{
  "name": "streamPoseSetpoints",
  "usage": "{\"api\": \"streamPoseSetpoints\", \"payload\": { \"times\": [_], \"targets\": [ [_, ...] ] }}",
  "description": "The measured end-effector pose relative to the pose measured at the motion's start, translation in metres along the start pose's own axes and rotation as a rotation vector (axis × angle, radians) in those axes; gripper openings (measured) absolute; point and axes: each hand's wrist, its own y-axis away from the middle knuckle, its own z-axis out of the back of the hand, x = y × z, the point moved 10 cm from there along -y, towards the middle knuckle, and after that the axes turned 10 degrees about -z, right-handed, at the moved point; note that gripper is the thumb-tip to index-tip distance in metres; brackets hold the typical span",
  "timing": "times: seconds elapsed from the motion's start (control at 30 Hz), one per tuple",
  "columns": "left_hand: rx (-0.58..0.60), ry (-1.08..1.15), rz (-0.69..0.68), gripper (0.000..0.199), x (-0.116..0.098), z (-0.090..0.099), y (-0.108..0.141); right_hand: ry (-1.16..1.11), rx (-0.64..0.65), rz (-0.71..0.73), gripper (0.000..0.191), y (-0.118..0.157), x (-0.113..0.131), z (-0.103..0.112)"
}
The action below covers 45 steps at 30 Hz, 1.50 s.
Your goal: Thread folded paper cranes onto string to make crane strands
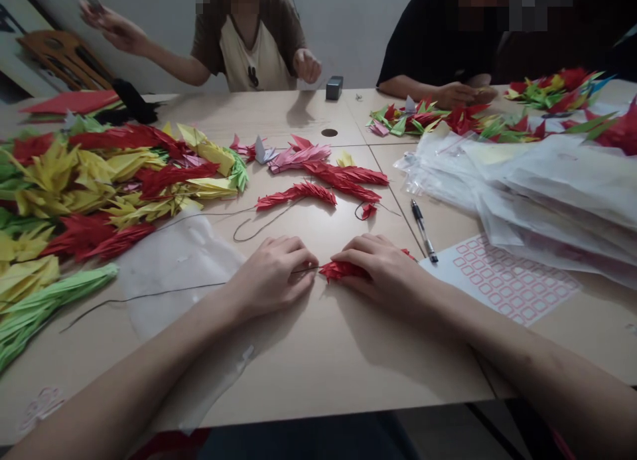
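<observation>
Near the table's middle, my left hand (276,274) pinches a dark string (304,269), whose loose end trails left past my wrist. My right hand (378,267) is closed around a red folded-paper strand (332,270); one end shows by the fingertips, a bit of red behind the knuckles, and the palm covers the rest. The string runs from my left fingertips to the tip of that strand. Just beyond my hands lie another red strand (298,193), a small red piece (369,211) and a pink bundle (301,156).
Yellow, red and green paper bundles (94,174) heap at the left beside a clear plastic sheet (174,267). At right are a pen (423,231), a sticker sheet (507,281) and plastic bags (537,188). Two people sit opposite; one raises a hand (119,32).
</observation>
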Motion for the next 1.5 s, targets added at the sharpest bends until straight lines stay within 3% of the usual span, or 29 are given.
{"api": "streamPoseSetpoints", "payload": {
  "times": [0.1,0.23,0.4,0.73,1.4,1.5],
  "targets": [
    [-0.043,-0.033,-0.042,0.018,-0.001,-0.002,0.0,0.002,0.029,-0.009,0.023,0.001,0.0,0.0],
    [-0.062,-0.051,-0.093,0.017,-0.008,-0.004,-0.001,0.026,0.02,0.005,0.044,0.002,0.004,0.003],
    [-0.088,-0.049,-0.121,0.015,-0.012,0.0,-0.001,0.042,0.009,0.034,0.022,0.001,0.006,0.003],
    [-0.069,-0.083,-0.084,0.017,-0.004,0.005,-0.002,0.056,0.004,-0.011,0.019,-0.001,-0.003,0.005],
    [-0.022,-0.138,-0.06,0.014,0.01,0.012,0.002,0.083,0.023,-0.034,0.021,-0.002,-0.009,0.005],
    [-0.044,-0.231,-0.048,0.011,0.012,0.018,0.002,0.082,0.015,0.024,0.041,0.001,0.0,0.01]
  ]
}}
